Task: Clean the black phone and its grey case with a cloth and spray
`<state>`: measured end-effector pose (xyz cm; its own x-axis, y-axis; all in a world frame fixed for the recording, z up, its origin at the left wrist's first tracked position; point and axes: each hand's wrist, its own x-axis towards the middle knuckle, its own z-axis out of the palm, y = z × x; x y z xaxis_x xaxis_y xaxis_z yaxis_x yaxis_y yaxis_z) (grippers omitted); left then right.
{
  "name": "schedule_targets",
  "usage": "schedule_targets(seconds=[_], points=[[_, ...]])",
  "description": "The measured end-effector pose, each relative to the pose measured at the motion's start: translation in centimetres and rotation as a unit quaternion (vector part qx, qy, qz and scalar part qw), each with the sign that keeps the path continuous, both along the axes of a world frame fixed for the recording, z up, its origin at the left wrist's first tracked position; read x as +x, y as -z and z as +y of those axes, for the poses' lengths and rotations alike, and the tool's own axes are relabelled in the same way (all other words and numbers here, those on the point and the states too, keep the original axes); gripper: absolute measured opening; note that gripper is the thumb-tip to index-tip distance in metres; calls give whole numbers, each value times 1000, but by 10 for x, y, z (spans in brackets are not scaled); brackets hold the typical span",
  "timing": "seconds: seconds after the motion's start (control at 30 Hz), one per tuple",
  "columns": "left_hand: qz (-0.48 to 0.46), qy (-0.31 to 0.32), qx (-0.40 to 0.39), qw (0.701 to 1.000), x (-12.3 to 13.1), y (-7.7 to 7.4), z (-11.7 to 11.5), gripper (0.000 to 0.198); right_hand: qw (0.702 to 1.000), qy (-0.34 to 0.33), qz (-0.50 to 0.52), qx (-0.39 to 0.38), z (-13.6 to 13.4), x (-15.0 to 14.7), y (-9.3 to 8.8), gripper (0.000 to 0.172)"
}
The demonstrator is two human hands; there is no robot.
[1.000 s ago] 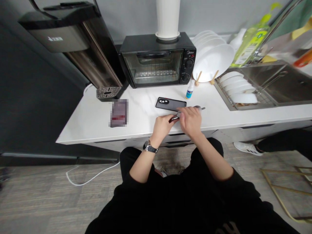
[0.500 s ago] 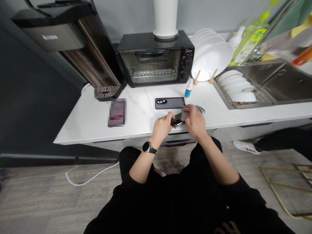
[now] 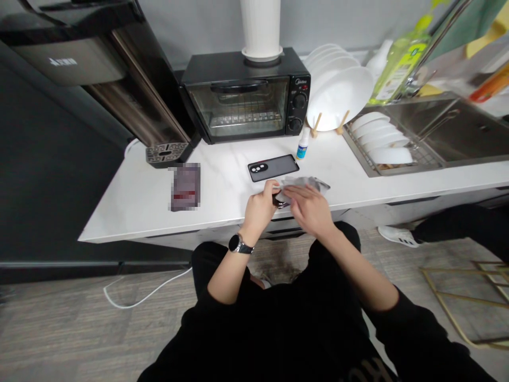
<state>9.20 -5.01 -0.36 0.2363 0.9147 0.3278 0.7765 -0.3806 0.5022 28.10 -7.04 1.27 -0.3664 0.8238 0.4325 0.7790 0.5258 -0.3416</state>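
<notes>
Near the counter's front edge, my left hand (image 3: 260,208) grips one end of a dark phone (image 3: 280,203). Most of the phone is hidden under a grey cloth (image 3: 298,182). My right hand (image 3: 312,210) presses this cloth onto the phone with its fingers laid forward together, and the cloth sticks out past them to the right. Just behind my hands a phone case (image 3: 274,168) with a black rim and camera cutouts lies on the counter. A small white spray bottle (image 3: 302,146) with a blue label stands upright behind the case's right end.
At the back stands a black toaster oven (image 3: 242,101) with a white pot on it. A drink dispenser (image 3: 159,106) is to the left, above a blurred-out flat item (image 3: 186,187). Racked plates (image 3: 338,98) and a sink (image 3: 457,132) are right. Another person's shoe (image 3: 397,235) shows below.
My right hand has gone from a pinch on the bunched cloth to lying flatter over it, moving left across the phone. More of the phone is covered. The view has shifted slightly.
</notes>
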Motion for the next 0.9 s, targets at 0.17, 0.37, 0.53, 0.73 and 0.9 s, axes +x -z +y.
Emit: schedule_targets(seconds=[0.17, 0.37, 0.53, 0.73, 0.9], points=[[-26, -9, -5, 1000, 4, 2, 2, 46, 993, 117, -18, 26, 13, 24, 0, 40], [0, -13, -25, 1000, -1, -2, 0, 59, 998, -33, -43, 33, -13, -31, 3, 53], [-43, -16, -4, 999, 2, 0, 2, 51, 999, 33, -34, 23, 11, 36, 4, 41], [-42, 7, -2, 999, -2, -1, 1, 41, 996, -44, -51, 50, 5, 14, -1, 47], [-115, -13, -12, 993, -7, -3, 6, 30, 991, -71, -108, 23, 16, 4, -21, 36]])
